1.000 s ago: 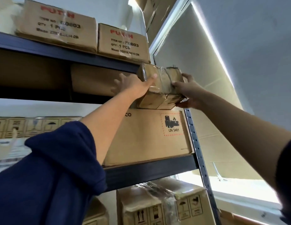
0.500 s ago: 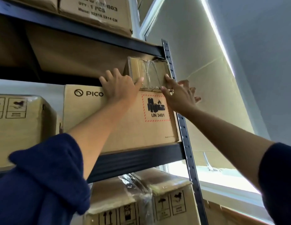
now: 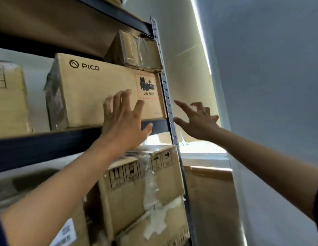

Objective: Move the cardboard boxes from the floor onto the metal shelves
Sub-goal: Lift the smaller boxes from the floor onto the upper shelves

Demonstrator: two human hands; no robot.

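A small taped cardboard box [image 3: 137, 50] sits on top of a long PICO cardboard box [image 3: 105, 89], tucked under the upper shelf beam at the right end of the metal shelf [image 3: 48, 144]. My left hand [image 3: 122, 121] hangs below it with fingers spread, in front of the PICO box and the shelf beam, holding nothing. My right hand [image 3: 197, 119] is beyond the perforated upright post [image 3: 167, 96], fingers spread and loosely bent, empty. Neither hand touches the small box.
A tall box [image 3: 9, 96] stands at the left of the same shelf. Below are taped boxes with handling symbols [image 3: 142, 183]. A blind-covered window [image 3: 190, 68] and grey wall lie to the right. A brown carton [image 3: 208, 192] stands beside the rack.
Both hands have let go of the small taped box and dropped away from it; it stays on the PICO box. The camera has tilted downward.
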